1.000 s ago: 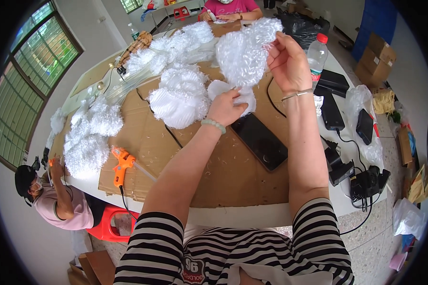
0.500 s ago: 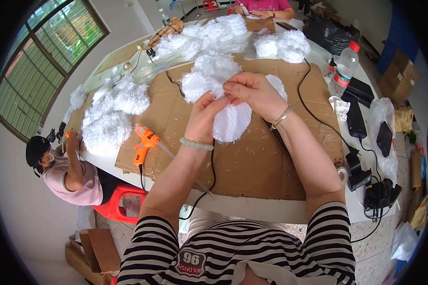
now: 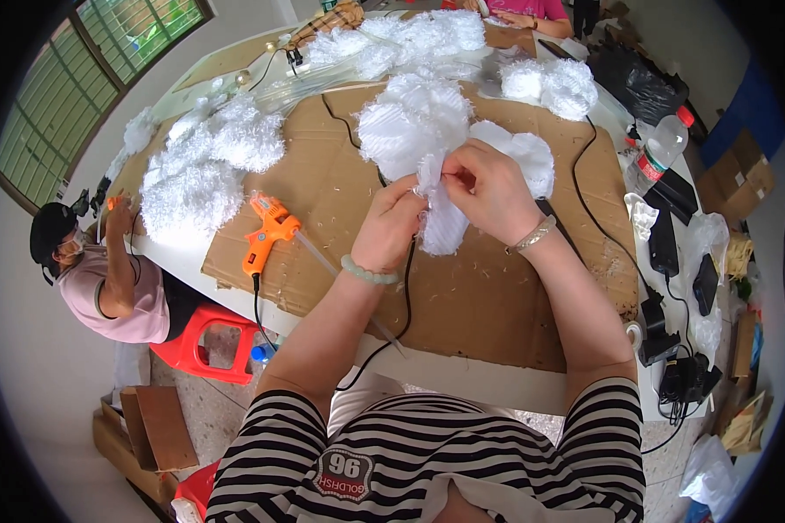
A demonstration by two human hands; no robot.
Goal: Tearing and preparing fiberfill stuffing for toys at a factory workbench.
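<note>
Both hands meet over the middle of the cardboard sheet [image 3: 488, 301] at a white, fringe-edged fabric piece [image 3: 445, 228] with rounded lobes. My left hand [image 3: 391, 228] pinches its left edge near the centre. From the right, my right hand [image 3: 494, 193] pinches the same fabric with bent thumb and forefinger. One lobe hangs down between the hands, seen partly folded. A larger round white lobe [image 3: 410, 122] spreads beyond them, and another white fabric piece [image 3: 523, 157] lies beside my right hand. The exact spot between my fingertips is hidden.
An orange glue gun [image 3: 272, 231] with a clear stick lies left of my forearm. Fluffy white heaps [image 3: 209, 166] cover the table's left and far side. On the right stand a bottle [image 3: 663, 152], black adapters [image 3: 663, 240] and cables. A co-worker [image 3: 113, 279] sits at left.
The hanging lobe has turned from flat and round to narrower and folded between my hands. My right hand has shifted its grip lower along the fabric. The whole view has tilted slightly.
</note>
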